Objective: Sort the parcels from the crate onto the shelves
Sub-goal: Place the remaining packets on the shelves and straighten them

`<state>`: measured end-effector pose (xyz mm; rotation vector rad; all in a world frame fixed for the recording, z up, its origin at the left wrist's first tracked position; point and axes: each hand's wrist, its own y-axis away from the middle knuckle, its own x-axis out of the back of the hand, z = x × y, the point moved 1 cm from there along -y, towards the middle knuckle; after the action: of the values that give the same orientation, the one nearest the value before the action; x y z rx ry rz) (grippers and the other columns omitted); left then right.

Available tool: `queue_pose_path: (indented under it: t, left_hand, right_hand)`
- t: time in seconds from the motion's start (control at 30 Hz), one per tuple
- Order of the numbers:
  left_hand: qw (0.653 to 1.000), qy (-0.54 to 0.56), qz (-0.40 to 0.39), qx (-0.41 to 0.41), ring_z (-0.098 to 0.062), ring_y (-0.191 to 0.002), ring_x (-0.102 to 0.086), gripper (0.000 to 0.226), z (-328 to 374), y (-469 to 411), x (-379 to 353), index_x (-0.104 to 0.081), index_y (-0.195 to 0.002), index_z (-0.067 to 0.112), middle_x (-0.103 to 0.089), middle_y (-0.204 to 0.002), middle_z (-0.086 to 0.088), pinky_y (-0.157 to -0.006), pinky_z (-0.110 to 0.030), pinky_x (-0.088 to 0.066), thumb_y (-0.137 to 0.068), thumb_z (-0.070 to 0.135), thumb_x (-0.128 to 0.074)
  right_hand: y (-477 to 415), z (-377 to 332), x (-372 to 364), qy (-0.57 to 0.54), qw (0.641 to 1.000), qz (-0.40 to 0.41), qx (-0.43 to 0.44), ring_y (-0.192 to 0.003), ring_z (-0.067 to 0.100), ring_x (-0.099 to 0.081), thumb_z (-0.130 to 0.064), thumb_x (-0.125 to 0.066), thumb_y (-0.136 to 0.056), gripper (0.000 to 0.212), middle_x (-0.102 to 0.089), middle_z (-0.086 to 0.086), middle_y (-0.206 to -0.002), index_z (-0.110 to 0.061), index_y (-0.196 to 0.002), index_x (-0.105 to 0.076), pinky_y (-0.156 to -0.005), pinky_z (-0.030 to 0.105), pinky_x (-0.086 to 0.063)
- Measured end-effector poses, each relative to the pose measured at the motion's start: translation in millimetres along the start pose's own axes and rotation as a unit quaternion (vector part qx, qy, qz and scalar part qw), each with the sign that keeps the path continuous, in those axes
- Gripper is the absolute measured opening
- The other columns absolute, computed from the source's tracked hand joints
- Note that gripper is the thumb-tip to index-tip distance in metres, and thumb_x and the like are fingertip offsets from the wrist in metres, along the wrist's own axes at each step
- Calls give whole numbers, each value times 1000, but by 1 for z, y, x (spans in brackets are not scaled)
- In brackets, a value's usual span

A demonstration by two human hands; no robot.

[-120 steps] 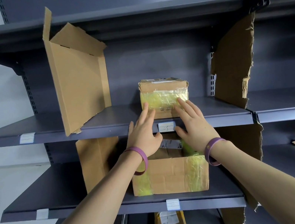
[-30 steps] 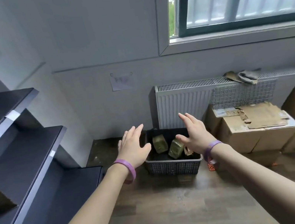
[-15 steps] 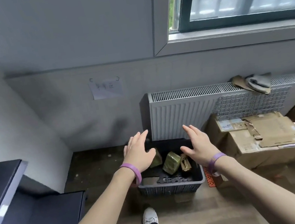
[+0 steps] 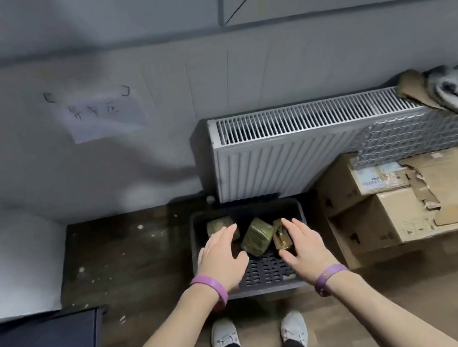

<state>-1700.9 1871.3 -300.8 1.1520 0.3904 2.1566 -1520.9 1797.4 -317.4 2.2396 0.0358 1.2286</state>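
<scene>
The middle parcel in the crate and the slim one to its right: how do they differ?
The middle parcel is a chunky, greenish box lying askew; the slim parcel is narrower and browner. The middle parcel shows in full; the slim parcel lies close beside the open right hand. Both lie in the dark crate, wrapped in glossy tape, and neither is held.

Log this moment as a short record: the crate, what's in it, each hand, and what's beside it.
crate: dark plastic, on the floor, at the foot of the radiator
contents: three taped parcels show: left parcel, middle parcel, right parcel
left hand: open, over the crate, holds nothing
right hand: open, over the crate, holds nothing
beside: cardboard boxes at its right
</scene>
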Motion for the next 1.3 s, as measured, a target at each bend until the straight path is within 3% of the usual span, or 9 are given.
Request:
queue_pose_path:
  t: [0.3,0.67,0.83,0.97,1.07,1.17,1.23,1.3]
  left_hand:
    - [996,-3,-66,65,-14,-144,-24,61,-82,-157,-151,-26,-149,26,-27,-156,4,-117,-39,-23,-92,25,-50]
    - [995,20,-73,66,-19,-144,-23,74,-190,-373,-343,-19,-152,22,-24,-156,-4,-117,-29,-20,-87,20,-55]
    - [992,94,-44,75,-20,-147,-11,93,-198,-429,-383,2,-152,28,-8,-160,-7,-120,-34,-15,-84,13,-59]
    - [980,161,-23,112,-22,-141,-27,92,-195,-421,-390,-2,-153,22,-11,-156,-6,-117,-34,-23,-83,10,-59]
    - [966,209,-24,150,-19,-135,-38,90,-186,-388,-372,-2,-153,23,-13,-153,2,-113,-39,-34,-84,10,-59]
    - [957,237,-16,167,-16,-132,-39,85,-160,-344,-334,-3,-153,23,-16,-150,5,-111,-35,-35,-88,13,-58]
    - [958,223,-17,180,-17,-124,-45,80,-138,-313,-304,-11,-152,20,-24,-145,1,-101,-29,-40,-88,16,-57]
    - [965,206,-14,163,-21,-108,-54,64,-111,-277,-272,-36,-142,19,-42,-134,-9,-79,-21,-46,-81,17,-56]
  right_hand:
    - [-143,130,-147,-19,990,-112,-78,-146,28,-16,-27,-51,-95,67,-19,4,-159,-20,-152,-17,-115,39,-23]
    - [-316,261,-326,-86,980,-129,-123,-131,39,-35,-19,-53,-91,62,-36,16,-145,-16,-146,-25,-109,44,-33]
    - [-356,278,-371,-231,957,-96,-145,-128,31,-45,-14,-55,-89,84,-30,7,-152,-21,-153,-2,-108,43,-39]
    - [-349,273,-381,-387,898,-75,-197,-121,23,-53,-11,-52,-88,80,-44,1,-143,-31,-152,-8,-106,43,-42]
    - [-320,260,-366,-438,870,-62,-216,-111,14,-56,-14,-53,-90,70,-56,-9,-120,-28,-149,-21,-103,34,-41]
    - [-276,234,-323,-478,850,-25,-219,-114,9,-55,-18,-55,-93,60,-53,-7,-130,-24,-147,-29,-105,38,-43]
    - [-243,212,-285,-490,838,4,-240,-109,11,-57,-18,-55,-93,54,-51,-7,-129,-25,-142,-33,-103,44,-45]
    - [-209,185,-244,-495,830,34,-253,-104,15,-59,-16,-56,-92,49,-52,-3,-125,-28,-135,-36,-99,49,-47]
